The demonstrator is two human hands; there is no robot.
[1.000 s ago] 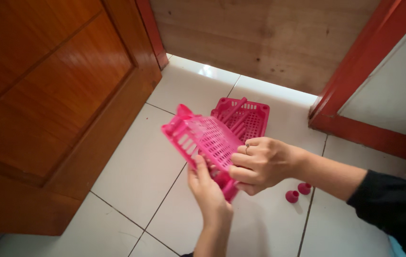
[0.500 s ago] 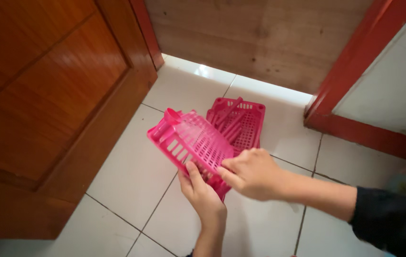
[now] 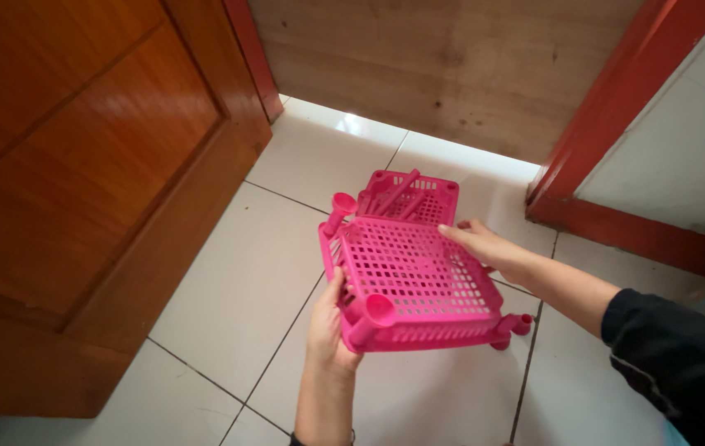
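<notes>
I hold a pink perforated plastic shelf tray [image 3: 414, 277] with round corner sockets, nearly level above the white tiled floor. My left hand [image 3: 329, 326] grips its near left edge. My right hand [image 3: 484, 248] grips its far right edge, the arm in a dark sleeve. A second pink tray [image 3: 418, 198] lies on the floor just beyond, with pink rods lying in it.
A brown wooden door [image 3: 80, 190] stands at the left. A wooden panel [image 3: 451, 66] closes the back. A red frame [image 3: 608, 132] and a white wall [image 3: 691, 140] are at the right. White floor tiles [image 3: 237, 289] lie below.
The tray has turned from a steep tilt to nearly level. My right hand moved from its near side to its far right edge. The view shifted right.
</notes>
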